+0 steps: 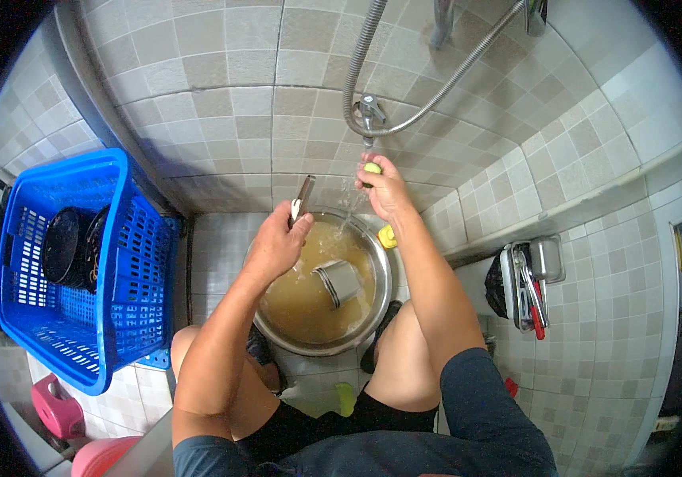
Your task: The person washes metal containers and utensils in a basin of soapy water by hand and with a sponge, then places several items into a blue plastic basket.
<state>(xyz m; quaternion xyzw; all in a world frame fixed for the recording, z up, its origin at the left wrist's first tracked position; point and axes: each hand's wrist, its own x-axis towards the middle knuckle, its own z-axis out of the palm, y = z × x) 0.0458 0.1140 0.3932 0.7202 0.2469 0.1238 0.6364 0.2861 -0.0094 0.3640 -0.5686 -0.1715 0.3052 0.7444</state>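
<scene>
My left hand (pixel 275 245) is closed around a slim, shiny utensil (pixel 304 192), held upright over the far left rim of a round metal basin (pixel 385 274). Its exact kind is unclear. My right hand (pixel 387 191) grips a yellow-green sponge (pixel 372 169) just beneath a wall tap (pixel 369 115). Water runs from the tap past the fingers into the basin. Cloudy brownish water fills the basin, and a metal container (pixel 342 283) lies tilted, partly sunk in it. A yellow object (pixel 388 236) sits against the basin's right side.
On the left stands a blue plastic basket (pixel 110 318) with dark pans (pixel 66 246) inside. A metal shower hose (pixel 436 99) loops above the tap. To the right, a rack (pixel 516 278) holds utensils, some red-handled. Pink plastic items (pixel 58 407) are at lower left.
</scene>
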